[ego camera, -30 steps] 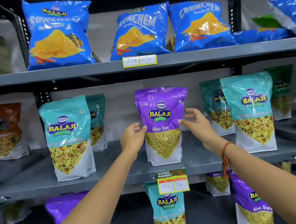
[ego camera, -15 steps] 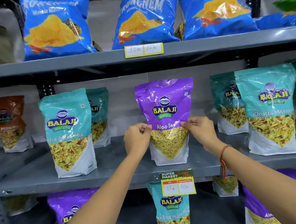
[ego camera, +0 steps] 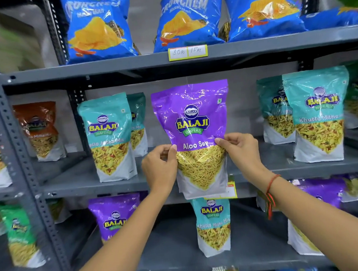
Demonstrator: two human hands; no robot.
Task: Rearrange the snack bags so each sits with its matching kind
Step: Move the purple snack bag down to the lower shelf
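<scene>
A purple Aloo Sev bag (ego camera: 194, 121) hangs in front of the middle shelf (ego camera: 88, 184), pinched at both side edges. My left hand (ego camera: 160, 168) grips its left edge and my right hand (ego camera: 241, 152) grips its right edge. The bag's bottom overlaps the shelf's front lip. Teal Khatta Mitha Mix bags stand on the same shelf, left (ego camera: 108, 138) and right (ego camera: 317, 115). On the lower shelf stand a purple Aloo Sev bag (ego camera: 114, 218) at left, a teal Khatta Mitha bag (ego camera: 214, 226) in the middle and another purple bag (ego camera: 320, 193) at right, partly hidden by my right arm.
Blue Crunchem bags (ego camera: 189, 18) line the top shelf (ego camera: 273, 44). An orange-brown bag (ego camera: 40, 130) stands far back on the left of the middle shelf. A grey perforated upright (ego camera: 10, 134) divides off a left bay holding green (ego camera: 20, 235) and orange bags.
My hands closed on the purple Aloo Sev bag's side edges and lifted it off the middle shelf, toward me. The view has moved closer and tilted down.
</scene>
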